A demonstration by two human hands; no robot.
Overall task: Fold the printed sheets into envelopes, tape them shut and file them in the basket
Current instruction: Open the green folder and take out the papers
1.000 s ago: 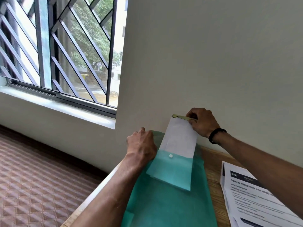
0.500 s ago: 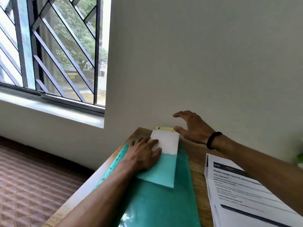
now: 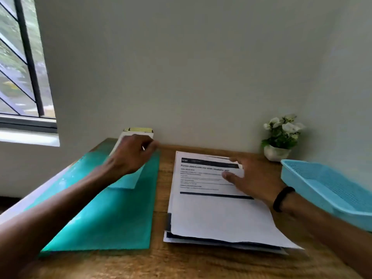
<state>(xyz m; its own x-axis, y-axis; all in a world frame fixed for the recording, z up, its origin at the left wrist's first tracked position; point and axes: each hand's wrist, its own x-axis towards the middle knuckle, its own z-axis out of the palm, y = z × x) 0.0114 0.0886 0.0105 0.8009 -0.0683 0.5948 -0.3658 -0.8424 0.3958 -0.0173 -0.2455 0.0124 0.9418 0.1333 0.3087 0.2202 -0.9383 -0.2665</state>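
A white folded envelope (image 3: 134, 135) with a yellowish strip along its top edge lies at the back of the wooden table, tucked under the flap of a green folder (image 3: 112, 214). My left hand (image 3: 130, 154) is over the envelope with its fingers curled; blur hides whether it grips anything. My right hand (image 3: 255, 180) lies with its fingers spread on the top sheet of the stack of printed sheets (image 3: 211, 218), to the right of the folder. A light blue mesh basket (image 3: 326, 190) stands at the right edge; nothing shows inside it.
A small white pot with white flowers (image 3: 281, 135) stands against the wall behind the basket. The wall runs along the back of the table (image 3: 181, 264). A barred window (image 3: 20, 77) is at the left, beyond the table's left edge.
The view has swung right, bringing the sheets, basket and plant into sight. My right hand left the envelope's top and came down on the stack. My left hand lifted from flat to curled.
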